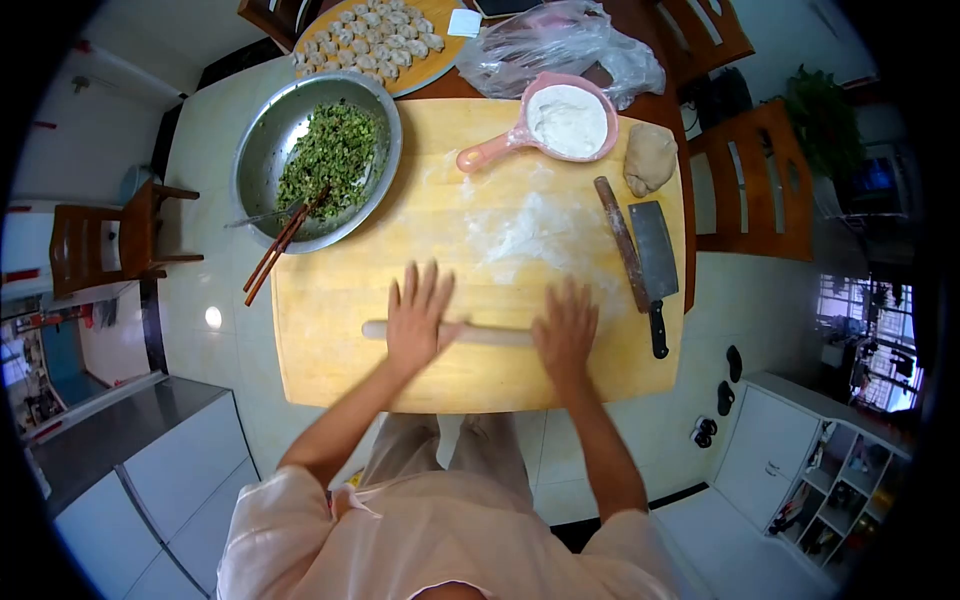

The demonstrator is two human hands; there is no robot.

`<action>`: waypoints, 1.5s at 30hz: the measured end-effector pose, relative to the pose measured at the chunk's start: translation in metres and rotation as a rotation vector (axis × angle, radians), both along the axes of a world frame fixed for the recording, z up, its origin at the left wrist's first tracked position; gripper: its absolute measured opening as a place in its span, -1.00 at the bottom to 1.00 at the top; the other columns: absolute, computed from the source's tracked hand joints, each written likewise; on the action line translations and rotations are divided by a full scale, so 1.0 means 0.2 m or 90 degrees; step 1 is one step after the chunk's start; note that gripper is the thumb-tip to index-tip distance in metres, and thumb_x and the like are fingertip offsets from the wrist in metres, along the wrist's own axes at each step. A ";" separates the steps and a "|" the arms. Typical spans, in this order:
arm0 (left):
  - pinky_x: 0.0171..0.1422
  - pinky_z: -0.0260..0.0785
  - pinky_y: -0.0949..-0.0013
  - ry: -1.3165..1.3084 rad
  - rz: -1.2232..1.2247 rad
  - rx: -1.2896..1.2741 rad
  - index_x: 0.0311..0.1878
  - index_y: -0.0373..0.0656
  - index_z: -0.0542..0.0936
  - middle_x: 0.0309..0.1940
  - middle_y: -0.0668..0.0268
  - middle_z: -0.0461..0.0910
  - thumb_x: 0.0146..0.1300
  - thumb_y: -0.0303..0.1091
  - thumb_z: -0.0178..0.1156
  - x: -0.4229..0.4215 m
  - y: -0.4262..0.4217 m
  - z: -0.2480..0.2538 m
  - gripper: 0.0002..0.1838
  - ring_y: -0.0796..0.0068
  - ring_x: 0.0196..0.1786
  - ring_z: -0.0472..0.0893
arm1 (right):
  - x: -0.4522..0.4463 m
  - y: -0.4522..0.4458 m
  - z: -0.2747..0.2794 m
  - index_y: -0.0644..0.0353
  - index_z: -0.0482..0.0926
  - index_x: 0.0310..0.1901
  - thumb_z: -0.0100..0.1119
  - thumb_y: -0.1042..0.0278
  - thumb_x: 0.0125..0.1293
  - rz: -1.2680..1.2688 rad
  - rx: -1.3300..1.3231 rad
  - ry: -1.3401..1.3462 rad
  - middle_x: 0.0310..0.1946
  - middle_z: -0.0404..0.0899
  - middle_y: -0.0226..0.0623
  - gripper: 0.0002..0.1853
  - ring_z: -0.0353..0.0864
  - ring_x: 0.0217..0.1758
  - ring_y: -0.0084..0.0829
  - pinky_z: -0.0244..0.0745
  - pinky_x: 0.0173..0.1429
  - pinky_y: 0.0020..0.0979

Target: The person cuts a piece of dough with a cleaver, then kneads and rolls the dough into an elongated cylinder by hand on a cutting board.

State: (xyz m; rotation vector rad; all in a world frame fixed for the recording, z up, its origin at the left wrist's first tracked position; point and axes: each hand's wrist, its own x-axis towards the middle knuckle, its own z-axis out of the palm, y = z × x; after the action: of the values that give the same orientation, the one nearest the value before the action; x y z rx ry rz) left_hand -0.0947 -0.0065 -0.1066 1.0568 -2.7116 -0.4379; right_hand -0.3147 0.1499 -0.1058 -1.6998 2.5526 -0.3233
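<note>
A long, pale roll of dough [490, 335] lies crosswise near the front of the wooden board [330, 370]. My left hand [415, 325] rests flat over its left part, fingers stretched out, with the rounded left end poking out beyond it. Over the right end lies my right hand [567, 330], palm down and fingers spread, slightly blurred; that end of the roll is hidden. Neither hand is closed around anything. Ahead of the right hand, loose flour [530, 235] is scattered on the board.
A steel bowl [390, 165] of chopped green filling holds chopsticks [275, 255]. A pink scoop [490, 150] of flour, a dough lump [650, 160], a dark rolling pin [620, 240] and a cleaver [655, 255] are at right. Behind are shaped dumplings [375, 40] and a plastic bag [540, 50].
</note>
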 end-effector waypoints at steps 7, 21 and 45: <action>0.49 -0.07 -0.34 -0.023 -0.005 0.004 0.49 -0.02 0.30 0.54 0.06 0.12 0.31 0.16 0.13 0.11 0.07 -0.04 -0.24 -0.19 0.57 0.04 | 0.01 0.11 0.04 0.04 0.27 0.45 0.23 0.16 0.27 0.036 0.062 -0.077 0.54 0.05 -0.06 -0.29 -0.01 0.57 0.15 -0.07 0.48 0.35; 0.57 -0.18 -0.25 -0.033 0.006 0.053 0.49 -0.10 0.27 0.56 0.09 0.08 0.36 -0.04 0.15 0.19 0.02 -0.04 -0.30 -0.09 0.59 0.02 | -0.03 0.12 -0.02 0.06 0.27 0.45 0.15 0.20 0.33 0.062 0.034 -0.029 0.54 0.09 -0.13 -0.35 0.04 0.58 0.02 -0.12 0.51 0.32; 0.55 -0.15 -0.26 -0.002 -0.055 0.120 0.47 -0.15 0.28 0.54 0.09 0.11 0.28 -0.05 0.21 0.52 0.24 -0.02 -0.26 -0.04 0.59 0.05 | 0.76 -0.20 0.01 -0.03 0.37 0.40 0.23 0.07 0.28 0.197 0.073 -0.056 0.51 0.16 -0.27 -0.35 0.07 0.57 -0.09 0.00 0.49 0.27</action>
State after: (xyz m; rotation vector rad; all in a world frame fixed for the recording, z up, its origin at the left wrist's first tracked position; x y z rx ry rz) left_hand 0.0090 0.0422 -0.1115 0.9881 -2.7703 -0.7198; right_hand -0.1633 0.1092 -0.1035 -1.9493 2.1580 -0.2215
